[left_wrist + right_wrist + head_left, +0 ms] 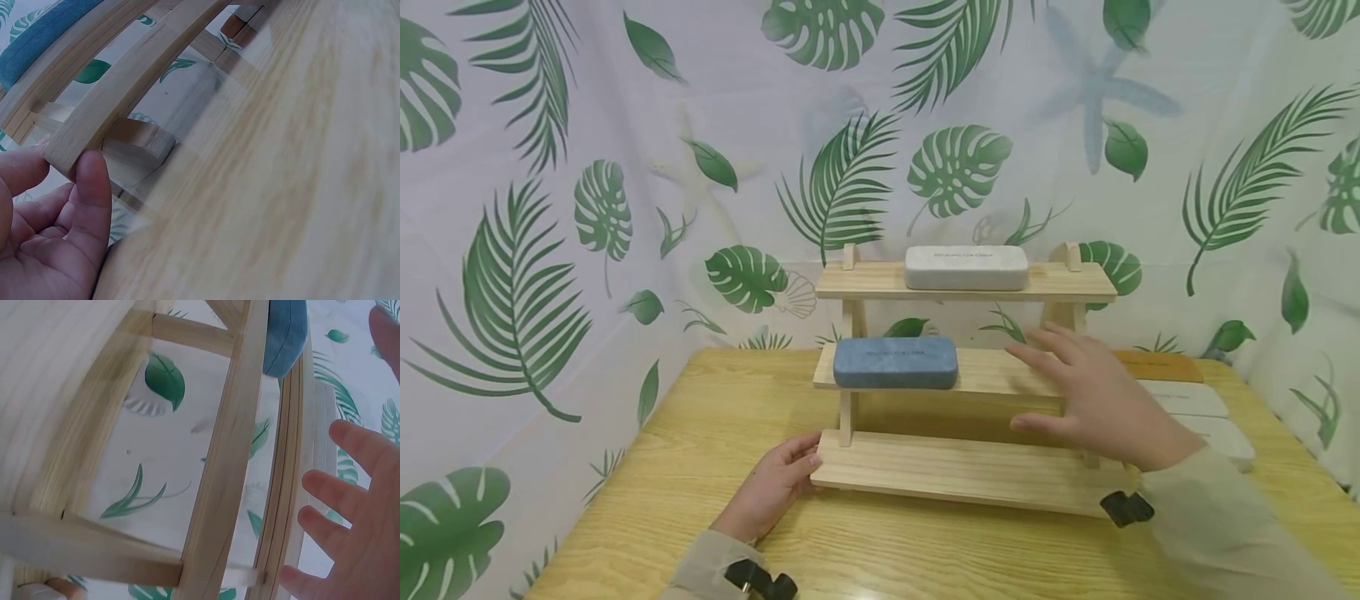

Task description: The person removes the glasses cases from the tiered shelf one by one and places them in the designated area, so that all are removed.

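Left hand (777, 483) curled — right hand (1108, 404) splayed

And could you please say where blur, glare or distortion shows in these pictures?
Head: glare on the table at the bottom edge, slight blur on the right hand; left wrist: the shelf plank bows, probably lens distortion; right wrist: pale wood at left looks soft.
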Demonstrator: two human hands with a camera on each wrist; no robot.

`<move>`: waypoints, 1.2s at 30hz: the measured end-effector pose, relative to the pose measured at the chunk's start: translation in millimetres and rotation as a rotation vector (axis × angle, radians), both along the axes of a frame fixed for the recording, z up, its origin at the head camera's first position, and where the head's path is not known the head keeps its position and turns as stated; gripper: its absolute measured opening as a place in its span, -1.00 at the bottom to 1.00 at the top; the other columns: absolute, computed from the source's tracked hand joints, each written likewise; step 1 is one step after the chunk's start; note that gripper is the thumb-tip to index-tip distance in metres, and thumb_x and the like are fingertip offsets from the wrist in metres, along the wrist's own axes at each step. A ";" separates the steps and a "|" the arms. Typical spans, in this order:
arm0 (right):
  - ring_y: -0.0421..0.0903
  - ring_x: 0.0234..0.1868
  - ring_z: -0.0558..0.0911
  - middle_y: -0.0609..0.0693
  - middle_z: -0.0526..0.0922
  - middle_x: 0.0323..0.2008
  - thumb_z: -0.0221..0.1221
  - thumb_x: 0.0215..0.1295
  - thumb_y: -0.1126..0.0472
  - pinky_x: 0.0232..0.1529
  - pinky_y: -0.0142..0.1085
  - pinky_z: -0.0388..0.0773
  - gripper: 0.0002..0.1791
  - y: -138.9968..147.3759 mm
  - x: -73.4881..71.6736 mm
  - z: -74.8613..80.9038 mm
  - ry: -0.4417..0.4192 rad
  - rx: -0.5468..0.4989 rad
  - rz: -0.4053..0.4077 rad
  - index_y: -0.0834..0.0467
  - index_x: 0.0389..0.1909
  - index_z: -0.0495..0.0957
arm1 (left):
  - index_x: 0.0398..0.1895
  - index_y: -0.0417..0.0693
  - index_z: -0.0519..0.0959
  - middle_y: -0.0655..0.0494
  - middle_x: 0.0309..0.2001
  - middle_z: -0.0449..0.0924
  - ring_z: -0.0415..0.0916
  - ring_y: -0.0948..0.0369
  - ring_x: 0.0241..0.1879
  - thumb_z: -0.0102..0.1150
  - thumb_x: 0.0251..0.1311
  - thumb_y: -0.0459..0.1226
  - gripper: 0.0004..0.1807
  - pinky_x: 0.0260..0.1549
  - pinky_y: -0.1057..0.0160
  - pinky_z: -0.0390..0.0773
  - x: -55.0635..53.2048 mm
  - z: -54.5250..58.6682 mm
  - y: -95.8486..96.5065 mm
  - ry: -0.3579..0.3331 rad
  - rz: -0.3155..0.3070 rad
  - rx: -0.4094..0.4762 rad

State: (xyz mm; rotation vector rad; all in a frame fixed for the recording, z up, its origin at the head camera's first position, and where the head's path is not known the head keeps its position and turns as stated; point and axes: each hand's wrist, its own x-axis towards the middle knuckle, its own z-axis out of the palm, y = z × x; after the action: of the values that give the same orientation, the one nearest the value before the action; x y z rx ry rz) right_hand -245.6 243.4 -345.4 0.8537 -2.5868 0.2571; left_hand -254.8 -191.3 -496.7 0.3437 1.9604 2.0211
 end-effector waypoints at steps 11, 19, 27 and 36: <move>0.27 0.45 0.21 0.14 0.31 0.44 0.28 0.15 -0.45 0.33 0.32 0.15 0.02 -25.0 -9.5 4.1 0.023 0.021 0.087 -0.03 0.54 0.26 | 0.56 -0.34 0.06 -0.28 0.39 0.29 0.47 0.03 0.20 -0.02 0.58 -0.18 -0.33 -0.03 0.16 0.58 2.7 2.1 0.5 -0.021 -0.004 -0.010; 0.20 0.49 0.16 0.11 0.28 0.47 0.13 0.18 -0.56 0.42 0.22 0.07 0.06 -57.6 -18.1 6.0 -0.017 0.042 0.113 0.00 0.55 0.23 | 0.55 -0.34 0.08 -0.28 0.39 0.31 0.47 0.02 0.19 0.01 0.56 -0.17 -0.32 -0.02 0.15 0.57 2.3 1.6 1.1 -0.024 0.010 -0.018; 0.20 0.47 0.21 0.10 0.25 0.49 0.08 0.16 -0.60 0.39 0.20 0.16 0.08 -90.4 -32.9 6.2 -0.076 0.082 0.082 -0.05 0.57 0.20 | 0.56 -0.35 0.06 -0.27 0.38 0.31 0.48 0.03 0.18 0.01 0.56 -0.16 -0.31 -0.03 0.15 0.57 1.9 1.0 0.1 -0.024 0.010 -0.020; 0.16 0.51 0.16 0.04 0.18 0.54 0.10 0.17 -0.59 0.41 0.19 0.12 0.10 -117.1 -47.6 5.4 -0.158 0.127 0.042 -0.13 0.62 0.06 | 0.54 -0.37 0.08 -0.29 0.35 0.34 0.50 0.04 0.15 0.00 0.56 -0.18 -0.32 -0.03 0.17 0.58 1.8 0.7 0.4 -0.019 0.003 -0.008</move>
State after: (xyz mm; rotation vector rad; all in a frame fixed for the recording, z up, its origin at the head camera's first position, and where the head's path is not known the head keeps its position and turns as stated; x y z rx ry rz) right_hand -293.2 126.3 -340.0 0.9689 -2.7586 0.1797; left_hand -253.0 -190.8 -496.0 0.3185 1.9581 2.0104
